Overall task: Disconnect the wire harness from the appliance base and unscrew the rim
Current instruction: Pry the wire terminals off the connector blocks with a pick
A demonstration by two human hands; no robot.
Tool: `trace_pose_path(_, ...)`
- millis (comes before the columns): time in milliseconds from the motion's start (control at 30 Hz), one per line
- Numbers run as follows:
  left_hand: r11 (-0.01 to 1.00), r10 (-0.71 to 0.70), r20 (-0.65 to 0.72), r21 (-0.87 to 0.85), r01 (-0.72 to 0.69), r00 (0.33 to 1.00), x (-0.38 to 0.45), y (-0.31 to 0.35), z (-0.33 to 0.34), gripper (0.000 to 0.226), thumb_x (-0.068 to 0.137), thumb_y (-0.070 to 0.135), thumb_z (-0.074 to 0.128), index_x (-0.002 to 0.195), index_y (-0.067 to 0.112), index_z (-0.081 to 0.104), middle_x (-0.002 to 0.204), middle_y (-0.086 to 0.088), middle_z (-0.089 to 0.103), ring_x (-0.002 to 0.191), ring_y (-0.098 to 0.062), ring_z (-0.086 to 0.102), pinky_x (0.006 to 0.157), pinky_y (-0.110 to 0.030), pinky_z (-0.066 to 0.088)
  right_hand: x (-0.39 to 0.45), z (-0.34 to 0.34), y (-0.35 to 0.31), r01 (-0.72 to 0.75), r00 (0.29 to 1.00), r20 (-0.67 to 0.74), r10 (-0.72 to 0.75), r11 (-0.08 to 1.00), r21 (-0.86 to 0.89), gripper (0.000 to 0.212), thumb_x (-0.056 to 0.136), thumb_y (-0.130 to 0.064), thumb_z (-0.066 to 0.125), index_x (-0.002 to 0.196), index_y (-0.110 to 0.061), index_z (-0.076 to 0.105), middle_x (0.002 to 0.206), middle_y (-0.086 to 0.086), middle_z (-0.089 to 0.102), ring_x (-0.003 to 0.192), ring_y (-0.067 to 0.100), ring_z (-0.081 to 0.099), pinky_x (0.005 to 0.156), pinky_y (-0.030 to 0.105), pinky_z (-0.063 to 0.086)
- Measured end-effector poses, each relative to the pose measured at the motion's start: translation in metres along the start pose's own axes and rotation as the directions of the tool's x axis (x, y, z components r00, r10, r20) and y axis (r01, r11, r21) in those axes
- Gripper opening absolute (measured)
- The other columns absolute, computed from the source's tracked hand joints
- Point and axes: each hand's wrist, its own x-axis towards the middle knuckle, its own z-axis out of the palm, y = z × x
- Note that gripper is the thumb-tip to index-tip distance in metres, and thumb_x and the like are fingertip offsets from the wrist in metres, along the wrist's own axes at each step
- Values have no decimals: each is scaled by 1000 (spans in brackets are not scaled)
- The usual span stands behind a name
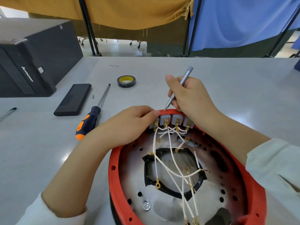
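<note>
The round appliance base [138,189] lies upturned in front of me, edged by a red rim [113,168]. Across its inside run white harness wires [172,161] with brass ring terminals; several plug into grey terminal blocks [176,121] at the far edge. My right hand [193,98] grips a slim grey precision screwdriver [180,86], whose tip touches the rim's far edge. My left hand [128,125] curls over the far-left part of the rim, fingertips beside the leftmost block.
On the grey table to the left lie an orange-and-black screwdriver [90,117], a flat black case [73,99] and a loose bit [93,96]. A roll of black tape [126,81] sits beyond my hands. A black computer tower [32,62] stands far left.
</note>
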Motion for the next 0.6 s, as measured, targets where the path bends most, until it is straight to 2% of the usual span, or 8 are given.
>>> trace_pose_path(167,997,29,5,-67,-29,1000,-2,-1,5,31,96,49,36,112,37,59,102,14,65,97,-7,59,90,-26,45,-4,-5,-3,-80,997,-5,80,997,-19,43,97,-35,47,60,-14,54,35,-11,47,33,1,43,41,12,36)
trace_pose_path(233,995,81,29,-60,-79,996,-1,-1,6,37,96,49,34,108,28,62,100,5,67,98,-13,60,92,-32,45,-6,-10,-5,-107,994,18,107,994,-15,43,97,-33,49,60,-13,54,34,-10,47,32,2,41,39,12,35)
trace_pose_path(300,992,108,55,-69,-104,993,1,-1,5,47,96,50,31,107,17,63,106,-8,66,103,-22,59,97,-38,43,-11,-14,-8,-64,995,65,69,994,-84,42,96,-34,51,60,-11,54,35,-11,48,33,2,43,40,11,35)
trace_pose_path(367,990,119,68,-77,-114,991,2,-2,4,46,96,50,30,108,23,65,110,-4,68,106,-17,59,99,-26,41,-15,-13,-12,27,995,103,-10,985,-170,44,93,-38,54,61,-8,54,38,-9,51,37,2,47,44,12,38)
trace_pose_path(433,990,120,53,-85,-116,991,2,-2,3,40,97,49,32,105,31,66,108,8,69,103,-5,59,89,-6,36,-17,-11,-15,90,992,100,-71,977,-194,44,89,-40,60,59,-9,50,41,-4,50,41,5,48,48,17,40)
trace_pose_path(467,989,118,45,-94,-113,992,1,-1,3,38,97,50,33,103,33,67,107,10,69,102,-3,59,85,-2,35,-16,-10,-16,109,991,93,-92,975,-195,43,87,-39,62,58,-12,49,43,-3,50,41,6,48,49,19,41)
trace_pose_path(533,989,112,38,-100,-107,993,1,-2,3,40,97,49,32,102,30,67,106,5,70,103,-8,60,90,-10,39,-16,-7,-16,131,989,91,-116,976,-172,39,88,-35,63,59,-13,47,43,-3,50,40,7,47,49,20,40)
trace_pose_path(600,990,111,40,-94,-106,993,3,-2,3,46,98,46,32,104,15,65,107,-10,68,102,-23,60,95,-30,43,-16,-4,-13,148,987,89,-137,979,-140,37,91,-32,60,61,-13,47,44,-2,50,40,6,47,49,16,39)
